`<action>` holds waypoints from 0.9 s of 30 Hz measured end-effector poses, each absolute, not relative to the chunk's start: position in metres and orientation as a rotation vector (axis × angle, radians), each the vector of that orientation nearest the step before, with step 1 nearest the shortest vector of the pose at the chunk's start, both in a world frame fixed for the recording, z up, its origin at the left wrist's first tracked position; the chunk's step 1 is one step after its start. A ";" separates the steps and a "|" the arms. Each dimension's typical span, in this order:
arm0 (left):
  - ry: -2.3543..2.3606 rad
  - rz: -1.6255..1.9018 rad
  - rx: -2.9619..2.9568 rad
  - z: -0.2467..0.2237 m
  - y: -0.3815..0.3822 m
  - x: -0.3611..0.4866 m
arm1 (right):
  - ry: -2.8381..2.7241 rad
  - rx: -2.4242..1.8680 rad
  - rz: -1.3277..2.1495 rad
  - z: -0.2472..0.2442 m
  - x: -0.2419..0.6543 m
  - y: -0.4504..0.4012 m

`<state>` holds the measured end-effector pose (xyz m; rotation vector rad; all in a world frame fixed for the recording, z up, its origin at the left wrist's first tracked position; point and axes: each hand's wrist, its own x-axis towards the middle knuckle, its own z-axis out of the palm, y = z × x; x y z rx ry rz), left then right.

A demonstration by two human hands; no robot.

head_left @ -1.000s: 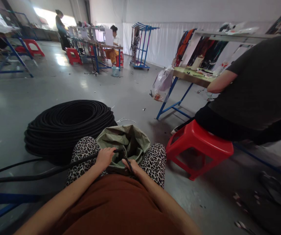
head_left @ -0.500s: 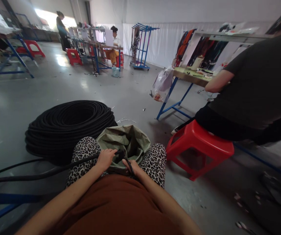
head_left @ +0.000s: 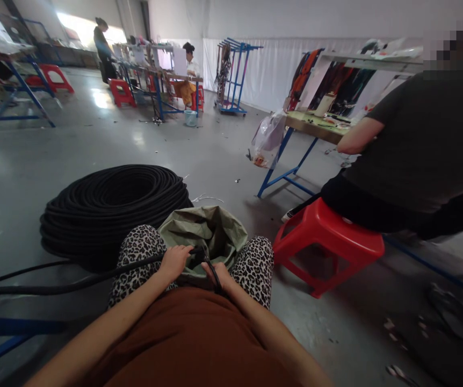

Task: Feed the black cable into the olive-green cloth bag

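Observation:
My left hand [head_left: 174, 262] is wrapped round a thick black cord [head_left: 135, 264], close to its end. The cord runs off to the left across my leg. In my right hand [head_left: 220, 274] is a pair of dark-handled scissors [head_left: 212, 267], its blades near the cord's end. Whether the blades touch the cord I cannot tell. Both hands are over an open olive-green sack [head_left: 225, 228] between my knees; its inside is mostly in shadow. A large coil of black cord [head_left: 94, 215] lies on the floor to the left.
Close on my right, a co-worker [head_left: 425, 140] sits on a red plastic stool [head_left: 336, 231] at a workbench [head_left: 316, 124]. A plastic bag [head_left: 267, 137] hangs from that bench. Blue metal bars [head_left: 14, 327] are at lower left. A wheeled blue rack [head_left: 235, 75] and other worktables stand farther back.
The scissor blades look closer together and have shifted slightly right at the cord's end. My left hand keeps its place on the cord.

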<state>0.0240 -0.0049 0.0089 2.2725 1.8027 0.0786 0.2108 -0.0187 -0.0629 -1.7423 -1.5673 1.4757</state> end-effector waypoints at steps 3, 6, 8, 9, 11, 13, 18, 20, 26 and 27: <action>1.817 0.061 2.263 0.009 -0.004 0.024 | -1.640 -1.730 1.462 -0.061 0.212 -0.019; 1.831 0.049 2.276 0.008 -0.003 0.024 | -1.663 -1.742 1.459 -0.058 0.212 -0.019; 1.832 0.042 2.287 0.007 -0.003 0.023 | -1.675 -1.769 1.438 -0.057 0.211 -0.020; 1.832 0.037 2.292 0.007 -0.002 0.022 | -1.679 -1.782 1.430 -0.057 0.211 -0.020; 1.833 0.025 2.300 0.006 -0.002 0.022 | -1.682 -1.794 1.427 -0.057 0.211 -0.020; 1.831 0.014 2.312 0.005 -0.002 0.021 | -1.689 -1.794 1.442 -0.056 0.211 -0.020; 1.827 -0.010 2.318 0.006 -0.002 0.022 | -1.745 -1.809 1.411 -0.056 0.212 -0.020; 1.829 -0.011 2.317 0.008 -0.002 0.023 | -1.734 -1.825 1.411 -0.057 0.212 -0.019; 1.873 0.075 2.278 0.007 0.004 0.022 | -1.542 -1.882 1.478 -0.070 0.213 -0.016; 1.873 0.090 2.274 0.006 0.005 0.021 | -1.469 -1.906 1.500 -0.073 0.213 -0.015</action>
